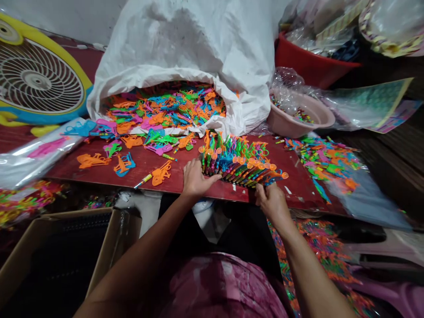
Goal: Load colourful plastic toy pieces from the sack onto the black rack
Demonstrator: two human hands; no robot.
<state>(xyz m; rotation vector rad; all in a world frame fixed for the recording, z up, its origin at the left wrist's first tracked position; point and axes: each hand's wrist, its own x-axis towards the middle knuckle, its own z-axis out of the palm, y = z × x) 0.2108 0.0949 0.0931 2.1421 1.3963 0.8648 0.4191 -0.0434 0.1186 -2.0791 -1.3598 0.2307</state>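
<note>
the left hand point(198, 179) is lying half open against the near side of a packed row of plastic toys point(238, 163), its fingers curled over the toys, and the right hand point(271, 203) is curling its fingers against the row's right end. i cannot tell whether either hand is gripping firmly. the row is standing on its side near the front edge of the red surface point(99, 176), around the middle, with small orange rounded tips sticking out along it. just left of the hands, loose orange, blue and pink toys point(124, 164) are lying flat on the surface, and a green-and-pink pile of toys point(324, 159) is spreading over a clear plastic sheet point(361, 194) along the right edge. a white woven sack point(172, 44) is slumping open along the back edge, spilling a heap of bright toys point(162, 106) just behind the row. a pale pink basin point(301, 115) is sitting by the back right corner, with a red basin point(314, 62) beyond it. a yellow-rimmed fan point(36, 75) is leaning past the back left corner. below the front edge, a cardboard box point(112, 234) is standing open at the left, and more toys point(318, 251) are lying low at the right.
</note>
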